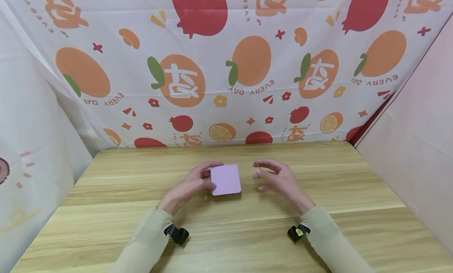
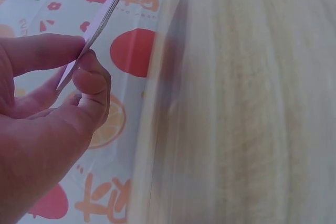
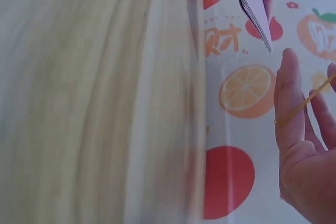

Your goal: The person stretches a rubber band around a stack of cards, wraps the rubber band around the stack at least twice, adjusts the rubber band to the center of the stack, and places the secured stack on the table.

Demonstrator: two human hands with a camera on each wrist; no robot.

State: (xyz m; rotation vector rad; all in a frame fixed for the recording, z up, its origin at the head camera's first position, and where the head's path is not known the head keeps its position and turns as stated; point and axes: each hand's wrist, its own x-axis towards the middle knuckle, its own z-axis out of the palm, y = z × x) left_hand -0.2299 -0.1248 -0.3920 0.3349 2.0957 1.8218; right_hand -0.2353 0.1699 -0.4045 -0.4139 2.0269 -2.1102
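My left hand (image 1: pixel 192 182) pinches a thin stack of square pink paper sheets (image 1: pixel 226 180) by its left side, thumb on the face toward me and fingers behind. In the left wrist view the layered edge of the paper stack (image 2: pixel 107 17) shows between thumb and fingers. Off to the right, my right hand (image 1: pixel 277 178) is held apart from the stack with its fingers spread. A thin yellowish rubber band (image 3: pixel 307 100) stretches between its digits in the right wrist view; part of the loop is hidden.
Both hands are over a wood-grain table (image 1: pixel 233 233). A white cloth with fruit prints (image 1: pixel 216 92) hangs along the table's back edge, and pale side panels (image 1: pixel 417 139) stand at left and right. Each wrist wears a small black camera (image 1: pixel 178 234).
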